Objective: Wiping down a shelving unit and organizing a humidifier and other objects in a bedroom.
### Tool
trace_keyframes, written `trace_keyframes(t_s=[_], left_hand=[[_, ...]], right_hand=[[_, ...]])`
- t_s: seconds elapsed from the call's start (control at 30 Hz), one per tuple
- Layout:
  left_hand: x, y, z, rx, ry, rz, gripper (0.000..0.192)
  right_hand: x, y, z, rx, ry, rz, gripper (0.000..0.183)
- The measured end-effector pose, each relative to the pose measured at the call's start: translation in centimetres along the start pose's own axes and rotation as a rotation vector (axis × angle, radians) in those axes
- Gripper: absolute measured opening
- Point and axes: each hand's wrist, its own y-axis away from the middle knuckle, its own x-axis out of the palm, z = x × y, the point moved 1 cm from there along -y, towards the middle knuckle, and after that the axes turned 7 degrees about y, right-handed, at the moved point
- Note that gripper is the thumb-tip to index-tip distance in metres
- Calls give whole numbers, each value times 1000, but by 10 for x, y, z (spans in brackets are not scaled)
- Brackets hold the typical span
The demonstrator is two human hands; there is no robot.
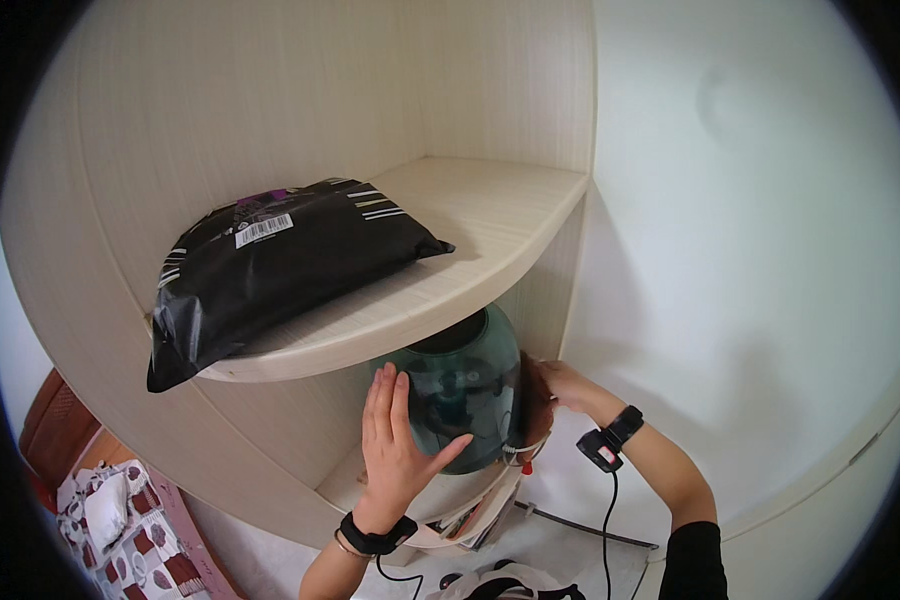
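A large green glass jar (pixel 461 405) with a wide dark mouth stands on the shelf below the top one. The palm and spread fingers of my left hand (pixel 401 435) lie against its left side. On the jar's right, my right hand (pixel 570 386) touches a reddish-brown object (pixel 536 409), and its fingertips are partly hidden there. Whether they grip it is unclear. A pale cord or ring (pixel 523 448) shows by the base of the jar. Above, a glossy black plastic package (pixel 292 270) with a barcode label lies on the curved upper shelf (pixel 495 217).
Books (pixel 476 525) stand on a lower shelf beneath the jar. A white wall (pixel 735 262) rises on the right. A bed with a patterned cover (pixel 139 555) is at lower left. Black cables hang from both wrist straps. A white and black item (pixel 502 583) lies at the bottom.
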Motion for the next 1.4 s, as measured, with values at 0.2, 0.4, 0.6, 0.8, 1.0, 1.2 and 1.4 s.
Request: trace_keyframes(t_s=[0.2, 0.4, 0.6, 0.8, 1.0, 1.2, 1.4], left_hand=[[4, -2, 14, -1, -39, 59, 106], [7, 4, 5, -5, 30, 129, 104], [-25, 1, -3, -99, 40, 121, 96], [-8, -11, -18, -140, -46, 104, 86], [24, -40, -12, -213, -243, 48, 80], [57, -28, -31, -132, -171, 146, 44], [98, 22, -52, -81, -114, 432, 34]], right_hand=[[-20, -4, -21, -237, -622, 94, 41], [-23, 39, -22, -440, -1044, 51, 45], [-13, 92, -4, -649, -1118, -66, 47], [-37, 101, -40, -571, -1031, -220, 52], [-42, 74, -87, -383, -985, -74, 48], [-41, 52, -118, -160, -867, 1, 45], [-35, 38, -143, -121, -826, 76, 39]])
